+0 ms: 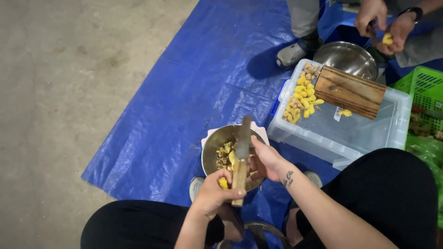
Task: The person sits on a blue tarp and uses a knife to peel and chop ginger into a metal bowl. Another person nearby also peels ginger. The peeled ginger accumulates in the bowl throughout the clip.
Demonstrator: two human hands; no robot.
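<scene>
A knife (241, 154) (wooden handle nearest the body, blade pointing away) is held over the metal bowl (213, 146). A yellow ginger piece (223, 183) is pinched in the left hand (213, 193); the right hand (266, 159) is closed beside the blade.

Wooden-handled knife (241, 154) upright over steel bowl (213, 146), yellow piece (223, 183) beside.

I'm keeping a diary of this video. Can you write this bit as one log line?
left hand: holds yellow peeled piece | right hand: on knife | under: metal bowl of peelings | ground: blue tarp
</scene>
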